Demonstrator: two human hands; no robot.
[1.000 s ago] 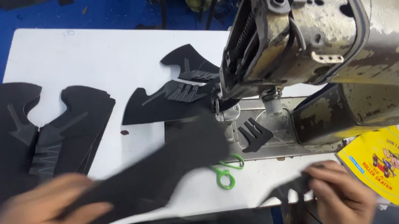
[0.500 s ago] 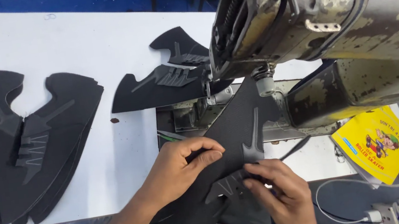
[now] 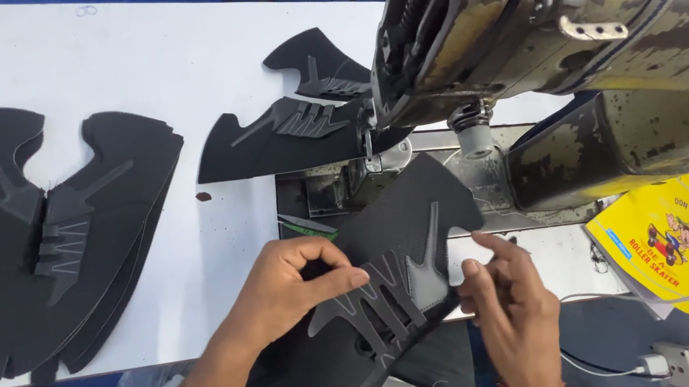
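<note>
1. Centre-bottom of the frame: the black shoe-upper panel [image 3: 402, 276] lies half on the white table [image 3: 160, 57] and half hanging off the near edge toward the person's lap. Its top corner reaches up toward the needle area [image 3: 371, 158].
2. The left hand [image 3: 286, 289] comes in from the lower left and pinches the panel's left edge, thumb on top and fingers curled over.
3. The right hand [image 3: 507, 306] rises from the bottom edge with its fingertips closed on the panel's right edge, just beside a grey overlay piece [image 3: 379, 302] with finger-like strips sitting on the panel.
4. The big sewing machine [image 3: 557, 34] (pretty worn, paint flaking) fills the upper right and overhangs the work, so the needle and presser foot are mostly blocked from view.
5. Behind the needle, centre-top, sits a small pile of stitched panels [image 3: 298, 123], partly tucked under the machine head.
6. Far left is a stack of black panels [image 3: 33, 240] with its left edge cut off by the frame.
7. A green-handled snip [image 3: 308, 226] peeks out above the left hand, mostly hidden.
8. Lower right: a yellow booklet [image 3: 665, 236] on the table corner, and a white plug [image 3: 657, 365] at the bottom edge, hard to make out.
</note>
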